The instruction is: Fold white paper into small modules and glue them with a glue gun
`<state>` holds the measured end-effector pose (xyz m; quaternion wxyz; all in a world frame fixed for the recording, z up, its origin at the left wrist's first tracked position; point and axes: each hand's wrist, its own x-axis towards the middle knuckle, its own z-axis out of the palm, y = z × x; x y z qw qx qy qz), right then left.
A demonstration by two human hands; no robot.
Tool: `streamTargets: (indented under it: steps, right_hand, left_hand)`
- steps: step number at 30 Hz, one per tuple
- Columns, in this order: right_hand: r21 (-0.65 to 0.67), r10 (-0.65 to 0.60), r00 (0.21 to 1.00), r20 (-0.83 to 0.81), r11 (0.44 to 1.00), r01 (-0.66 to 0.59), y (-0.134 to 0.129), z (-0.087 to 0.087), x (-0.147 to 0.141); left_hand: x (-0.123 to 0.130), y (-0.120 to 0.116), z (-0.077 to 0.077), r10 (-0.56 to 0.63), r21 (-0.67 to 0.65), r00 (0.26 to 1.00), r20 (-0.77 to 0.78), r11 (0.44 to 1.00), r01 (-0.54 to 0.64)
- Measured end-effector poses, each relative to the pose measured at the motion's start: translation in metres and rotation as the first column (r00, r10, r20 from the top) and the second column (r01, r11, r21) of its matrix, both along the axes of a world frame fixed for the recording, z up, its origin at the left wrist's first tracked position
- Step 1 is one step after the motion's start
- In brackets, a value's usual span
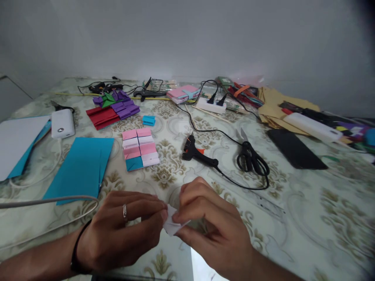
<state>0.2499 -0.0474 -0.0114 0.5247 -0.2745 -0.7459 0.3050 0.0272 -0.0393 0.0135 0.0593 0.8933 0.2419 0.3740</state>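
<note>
A small folded piece of white paper (173, 226) is pinched between both hands near the table's front edge. My left hand (125, 226), with a ring and a dark wristband, grips its left side, fingers pressed together. From the right, my right hand (212, 224) holds the same paper between thumb and index finger. Beyond the hands lies a block of folded pink, white and blue papers (140, 150). A small folded blue piece (149, 120) rests behind that block. Blue paper sheets (83, 168) lie to the left, beyond my left hand.
A black glue gun (200, 154) and black scissors (250, 158) lie beyond my right hand, near a clear ruler (263, 205). A black phone (295, 150) is at right, a white power bank (63, 123) at left. Behind are a power strip (211, 105) and red and purple folded papers (102, 116).
</note>
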Motion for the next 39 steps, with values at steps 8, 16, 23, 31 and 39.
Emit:
streamTargets:
  steps: [8, 16, 23, 31, 39]
  right_hand:
    - [0.058, 0.015, 1.000, -0.019, 0.998, -0.014, -0.001, 0.002, 0.003]
    - [0.086, -0.020, 0.998, 0.053, 0.996, 0.016, 0.001, 0.007, 0.004]
    - [0.084, -0.011, 0.996, 0.091, 0.996, 0.003, -0.001, 0.008, 0.006]
    - [0.248, -0.101, 0.985, 0.142, 0.967, 0.064, 0.001, 0.004, 0.011]
    - [0.123, -0.049, 0.993, 0.107, 0.992, 0.036, 0.003, 0.008, 0.011]
  left_hand:
    - [0.002, -0.004, -0.004, -0.010, -0.106, 0.999, 0.046, 0.994, 0.015]
    - [-0.009, 0.002, 0.001, -0.066, 0.095, 0.992, -0.105, 0.993, 0.076]
    - [-0.004, 0.002, 0.001, -0.052, 0.111, 0.995, -0.084, 0.992, 0.061]
    - [-0.012, -0.001, 0.003, -0.038, 0.110, 0.993, -0.115, 0.993, 0.051]
    - [-0.001, 0.002, -0.002, 0.037, -0.150, 0.997, 0.063, 0.988, -0.027]
